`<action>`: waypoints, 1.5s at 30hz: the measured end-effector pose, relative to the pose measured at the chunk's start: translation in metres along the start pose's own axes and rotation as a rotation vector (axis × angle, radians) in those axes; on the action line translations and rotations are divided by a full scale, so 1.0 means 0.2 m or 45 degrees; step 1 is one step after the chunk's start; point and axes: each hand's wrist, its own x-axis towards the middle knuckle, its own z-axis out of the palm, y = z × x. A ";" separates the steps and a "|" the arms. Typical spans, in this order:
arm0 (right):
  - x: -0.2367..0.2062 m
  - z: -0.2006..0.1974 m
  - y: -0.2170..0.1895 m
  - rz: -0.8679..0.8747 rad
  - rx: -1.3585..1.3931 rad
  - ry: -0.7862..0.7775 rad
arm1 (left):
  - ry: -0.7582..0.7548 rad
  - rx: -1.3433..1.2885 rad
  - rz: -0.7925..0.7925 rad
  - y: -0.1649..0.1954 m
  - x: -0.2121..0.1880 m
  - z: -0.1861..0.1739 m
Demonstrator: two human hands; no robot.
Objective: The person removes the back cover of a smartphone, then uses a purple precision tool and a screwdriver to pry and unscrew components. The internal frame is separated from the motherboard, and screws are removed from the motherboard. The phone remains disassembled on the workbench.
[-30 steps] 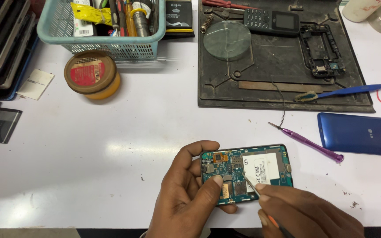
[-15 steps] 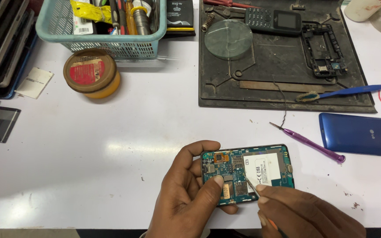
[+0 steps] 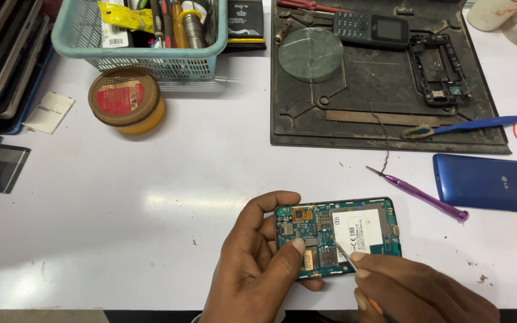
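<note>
Left hand (image 3: 252, 269) is gripping the opened phone (image 3: 336, 236); right hand (image 3: 417, 290), pinching a thin metal tool (image 3: 342, 251), is probing the board; next calls for steady tip control.

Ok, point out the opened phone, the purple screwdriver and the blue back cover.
opened phone (image 3: 363, 230): head view, on the white label of its exposed inside.
purple screwdriver (image 3: 426, 197): head view, on the middle of its handle.
blue back cover (image 3: 480, 182): head view, on its flat middle.

I see a teal board (image 3: 330, 239) with a white label (image 3: 363, 230), a blue cover (image 3: 486, 182), a purple tool (image 3: 423, 194), a white table (image 3: 151, 197), a black mat (image 3: 384, 84).
</note>
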 end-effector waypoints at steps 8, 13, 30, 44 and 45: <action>0.00 0.00 -0.03 0.022 -0.039 0.030 | -0.018 -0.016 0.024 -0.01 0.00 -0.01; 0.00 0.01 -0.01 0.036 -0.084 -0.011 | -0.041 -0.022 0.028 -0.03 0.00 -0.01; 0.21 -0.18 0.11 0.375 0.371 -0.097 | 0.017 0.073 0.003 -0.01 0.00 0.02; 0.44 -0.18 0.07 -0.006 0.157 -0.593 | -0.032 0.047 0.152 -0.07 0.01 0.00; 0.45 -0.18 0.06 -0.046 0.099 -0.618 | -0.034 0.046 0.159 -0.07 0.01 0.00</action>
